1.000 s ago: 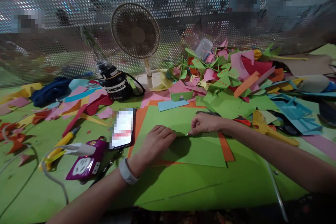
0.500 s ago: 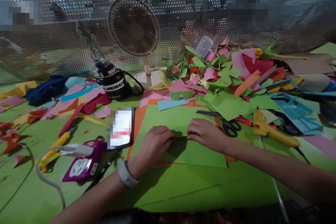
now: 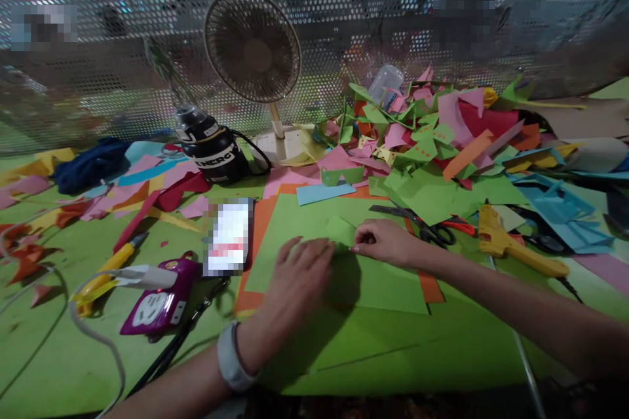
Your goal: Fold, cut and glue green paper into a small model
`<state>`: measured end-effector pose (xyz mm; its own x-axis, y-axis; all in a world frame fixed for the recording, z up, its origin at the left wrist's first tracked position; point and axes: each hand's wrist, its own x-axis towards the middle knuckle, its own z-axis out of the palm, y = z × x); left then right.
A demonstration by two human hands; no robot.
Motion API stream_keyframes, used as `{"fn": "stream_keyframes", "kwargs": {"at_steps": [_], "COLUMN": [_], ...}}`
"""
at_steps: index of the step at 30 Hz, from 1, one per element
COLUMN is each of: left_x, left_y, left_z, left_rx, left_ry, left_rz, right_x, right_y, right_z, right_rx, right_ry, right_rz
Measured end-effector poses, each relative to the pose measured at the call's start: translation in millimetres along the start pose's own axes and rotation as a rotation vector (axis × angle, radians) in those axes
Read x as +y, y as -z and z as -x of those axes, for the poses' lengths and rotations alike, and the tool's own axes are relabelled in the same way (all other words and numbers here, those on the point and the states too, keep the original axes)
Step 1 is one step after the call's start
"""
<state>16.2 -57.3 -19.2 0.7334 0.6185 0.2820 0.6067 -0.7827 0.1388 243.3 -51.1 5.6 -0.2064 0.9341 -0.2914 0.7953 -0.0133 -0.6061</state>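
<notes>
A small piece of green paper (image 3: pixel 341 230) stands out against a larger green sheet (image 3: pixel 388 291), partly hidden by my hands. My right hand (image 3: pixel 386 243) is closed, thumb and fingertips pinching the right edge of the small piece. My left hand (image 3: pixel 305 275), wearing a pale wristband (image 3: pixel 232 355), is slightly blurred over the sheet's left part. Its fingers are stretched out and a little apart, the tips by the small piece's left edge. Orange paper (image 3: pixel 431 287) shows from under the green sheet. A light blue strip (image 3: pixel 325 194) lies across the sheet's far edge.
Black scissors (image 3: pixel 430 229) and a yellow glue gun (image 3: pixel 515 245) lie to the right. On the left are a phone (image 3: pixel 228 236), purple power strip (image 3: pixel 162 294) and yellow cutter (image 3: pixel 105 275). Behind stand a black bottle (image 3: pixel 216 154), a fan (image 3: pixel 253 46) and heaped paper scraps (image 3: pixel 422 137).
My left hand has come off its pinch, with its fingers now more extended. The small green piece shows more between my hands. The view has shifted slightly.
</notes>
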Motion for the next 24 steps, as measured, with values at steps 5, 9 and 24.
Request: {"fn": "stream_keyframes", "kwargs": {"at_steps": [5,9,24], "left_x": [28,26,28], "left_y": [-15.0,-14.3,-20.5], "left_z": [6,4,4], "left_rx": [-0.136,-0.231,-0.226], "left_ry": [-0.079,-0.044,-0.024], "left_rz": [0.02,0.081,0.027], "right_x": [1,3,15], "right_y": [-1,0,10], "right_z": [0,0,5], "right_rx": [0.005,-0.008,-0.031], "right_ry": [0.026,0.036,0.011], "right_rz": [0.004,0.002,0.041]}}
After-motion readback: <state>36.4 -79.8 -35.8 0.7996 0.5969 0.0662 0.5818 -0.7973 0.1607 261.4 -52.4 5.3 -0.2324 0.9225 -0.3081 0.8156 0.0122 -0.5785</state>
